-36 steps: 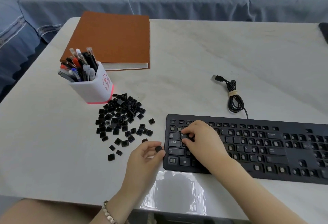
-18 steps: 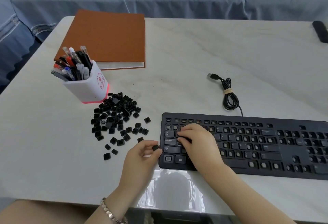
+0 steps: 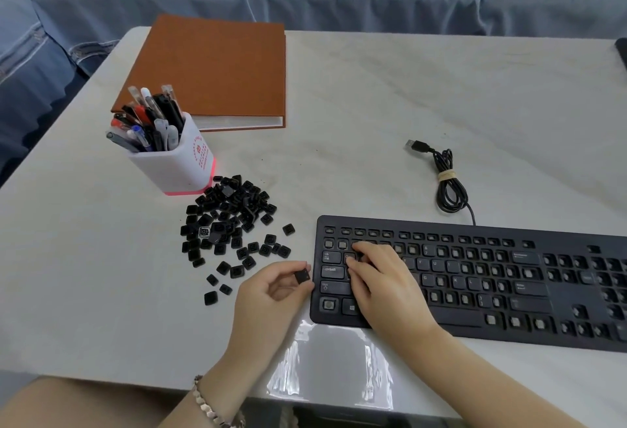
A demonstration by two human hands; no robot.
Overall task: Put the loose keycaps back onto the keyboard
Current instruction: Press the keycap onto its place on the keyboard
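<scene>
little has shifted: the left hand [image 3: 268,295] still pinches one keycap [image 3: 302,276] off the keyboard's [image 3: 475,323] left end, by the worktop's [image 3: 101,292] front edge. the right hand [image 3: 383,286] sets curled fingertips on the upper-left keys; whether it grips one i cannot tell. loose keycaps [image 3: 230,219] lie beside the pen cup [image 3: 176,164].

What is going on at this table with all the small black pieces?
A person is putting keycaps back on a black keyboard. The left hand holds one keycap in its grip, just beside the keyboard's left edge. The right hand rests with bent fingers on the keys at the left end; what is under them is hidden. Many sockets are bare, and a pile of loose keycaps lies on the table.
</scene>
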